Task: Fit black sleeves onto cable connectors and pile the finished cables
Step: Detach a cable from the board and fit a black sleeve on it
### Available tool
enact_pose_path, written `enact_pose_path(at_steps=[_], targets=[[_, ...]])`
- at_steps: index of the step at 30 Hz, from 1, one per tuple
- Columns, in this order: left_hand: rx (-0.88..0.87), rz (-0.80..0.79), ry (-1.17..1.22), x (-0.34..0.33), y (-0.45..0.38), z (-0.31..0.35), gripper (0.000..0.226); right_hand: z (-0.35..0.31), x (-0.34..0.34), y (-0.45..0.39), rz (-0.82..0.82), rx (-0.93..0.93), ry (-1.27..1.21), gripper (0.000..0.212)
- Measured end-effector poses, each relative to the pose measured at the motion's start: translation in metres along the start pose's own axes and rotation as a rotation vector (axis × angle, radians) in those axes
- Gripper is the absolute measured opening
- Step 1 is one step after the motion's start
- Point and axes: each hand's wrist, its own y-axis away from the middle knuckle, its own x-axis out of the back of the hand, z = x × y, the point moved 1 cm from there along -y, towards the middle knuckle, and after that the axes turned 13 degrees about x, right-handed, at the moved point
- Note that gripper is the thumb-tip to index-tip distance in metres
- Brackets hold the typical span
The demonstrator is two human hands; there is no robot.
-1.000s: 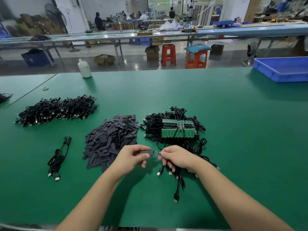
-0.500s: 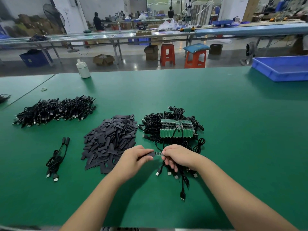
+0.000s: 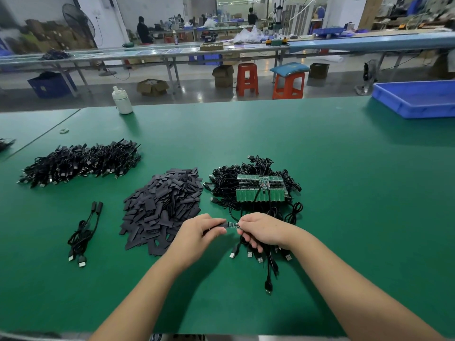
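My left hand (image 3: 197, 233) pinches a black sleeve (image 3: 219, 225) at the table's near middle. My right hand (image 3: 262, 231) grips a cable by its small green connector board (image 3: 233, 225), and the board's tip sits inside the sleeve's open end. More cable plugs (image 3: 258, 257) hang below my right hand. A heap of loose black sleeves (image 3: 162, 205) lies just left of my hands. A bundle of cables with green boards (image 3: 258, 189) lies behind them. Two sleeved cables (image 3: 82, 233) rest at the left, and a long pile of black cables (image 3: 81, 161) lies farther back left.
A white bottle (image 3: 122, 100) stands at the green table's (image 3: 344, 193) far edge. A blue tray (image 3: 416, 98) sits at the back right. Beyond the table are orange stools (image 3: 247, 78), cardboard boxes and other workbenches with people.
My hands have closed together slightly. The sleeve has slid farther over the green connector board, so less of the board shows between my fingers.
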Motion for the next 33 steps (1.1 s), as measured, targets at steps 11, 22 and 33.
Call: enact_pose_path(at_steps=[11, 22, 33], targets=[[-0.017, 0.063, 0.016, 0.001, 0.0, 0.002, 0.019, -0.001, 0.0, 0.0, 0.017, 0.004, -0.022, 0.028], [-0.171, -0.002, -0.173, 0.003, -0.001, -0.001, 0.024, 0.006, -0.003, -0.003, -0.02, 0.017, 0.043, 0.029], [-0.146, 0.009, -0.195, -0.001, -0.004, 0.006, 0.021, 0.012, -0.003, -0.006, 0.01, 0.054, 0.137, 0.028]])
